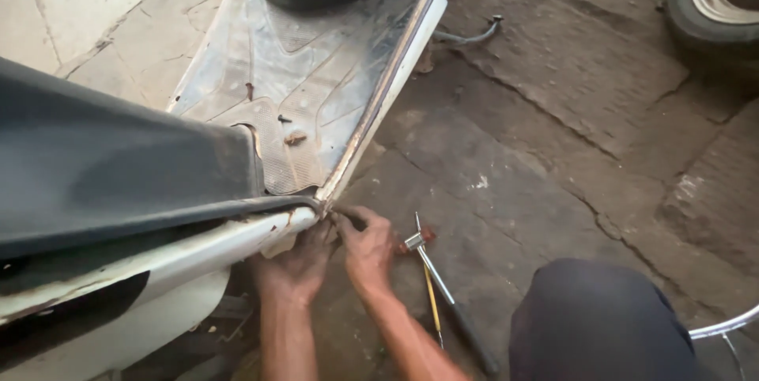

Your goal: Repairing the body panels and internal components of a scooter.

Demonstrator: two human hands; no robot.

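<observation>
The corner of the scooter's white body panel (237,243), where it meets the metal-trimmed edge of the footboard (316,88), is what both hands work at. The left hand (296,266) reaches up under that corner with its fingers curled against the panel's underside; whether they pinch anything cannot be told. The right hand (368,248) sits just beside it, fingers bent toward the same corner, thumb side up, with nothing clearly in its grasp. The panel edge runs long from lower left up to the corner, then the trim runs on toward upper right. A T-handled wrench (431,274) lies on the stone floor (553,136) beside the right hand. The person's knee (601,326) is at lower right.
</observation>
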